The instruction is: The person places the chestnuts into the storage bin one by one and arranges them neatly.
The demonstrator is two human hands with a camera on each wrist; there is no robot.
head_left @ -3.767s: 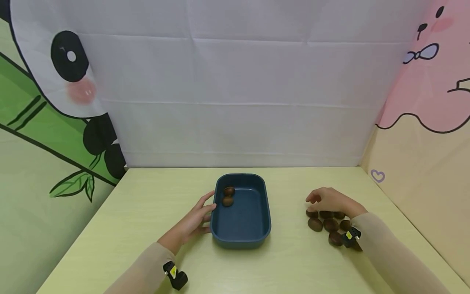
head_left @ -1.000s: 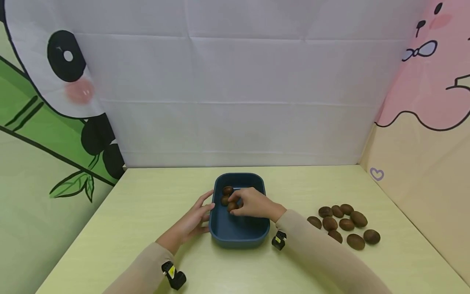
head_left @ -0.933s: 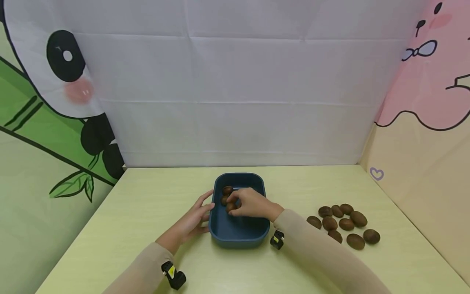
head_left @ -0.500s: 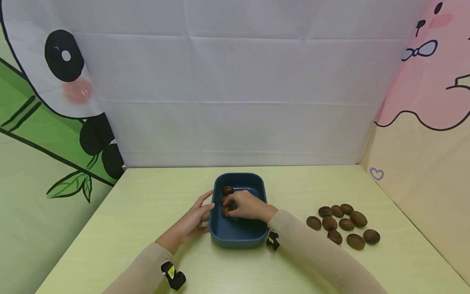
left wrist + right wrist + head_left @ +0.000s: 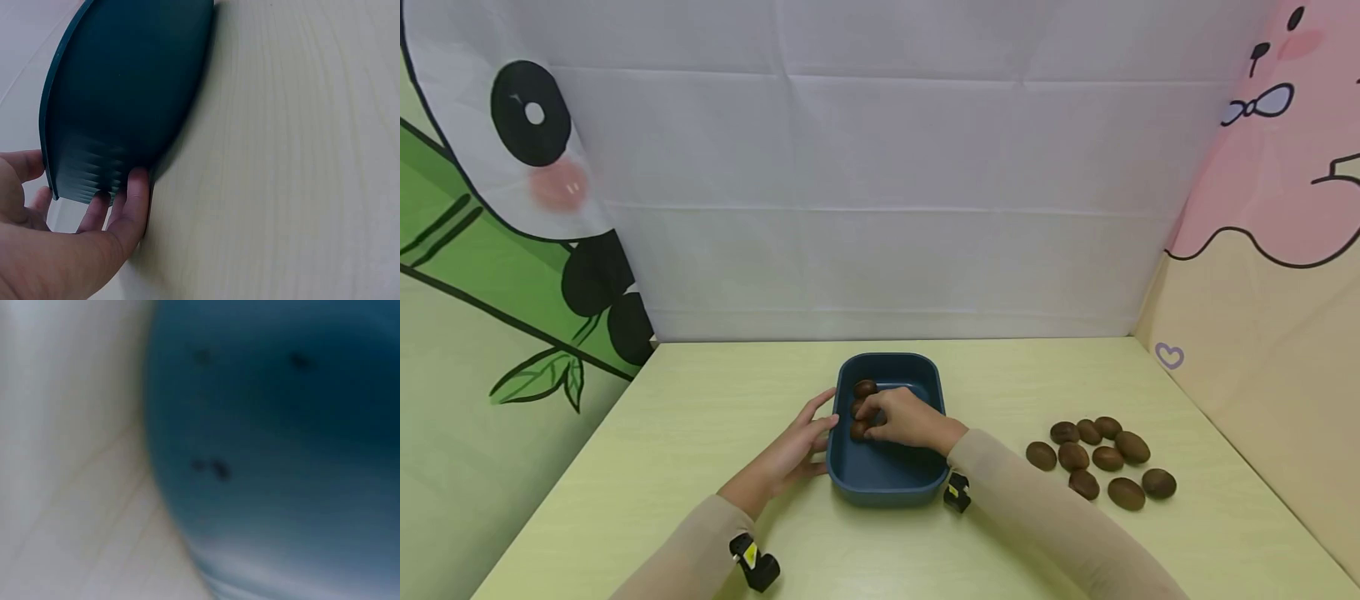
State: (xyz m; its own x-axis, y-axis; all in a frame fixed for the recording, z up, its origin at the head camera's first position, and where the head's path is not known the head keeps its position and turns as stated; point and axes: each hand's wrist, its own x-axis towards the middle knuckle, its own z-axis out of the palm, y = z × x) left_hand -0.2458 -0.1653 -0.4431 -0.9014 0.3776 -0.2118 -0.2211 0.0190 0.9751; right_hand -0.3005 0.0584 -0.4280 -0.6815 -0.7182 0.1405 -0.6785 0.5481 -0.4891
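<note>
My left hand (image 5: 790, 454) rests against the left outer side of the blue tray (image 5: 891, 500), its fingers spread and only loosely bent; the left wrist view shows the fingertips touching the wall and the thumb up by the rim, with nothing enclosed in the palm. My right hand (image 5: 906, 418) reaches over the tray's right rim and down inside, thumb and forefinger bent close together, pinching a brown nut (image 5: 859, 431) near the left wall; how firmly, I cannot tell. That nut lies just beyond my right fingertips, across the tray wall from my left hand. Two other nuts (image 5: 866, 388) sit farther from me along the same wall, in line with it, the closer one partly hidden by my forefinger. Ten loose nuts (image 5: 1073, 456) lie in a cluster on the pale table (image 5: 865, 558), to the right of the tray and well apart from both hands. The right wrist view is too blurred to show my fingers.
</note>
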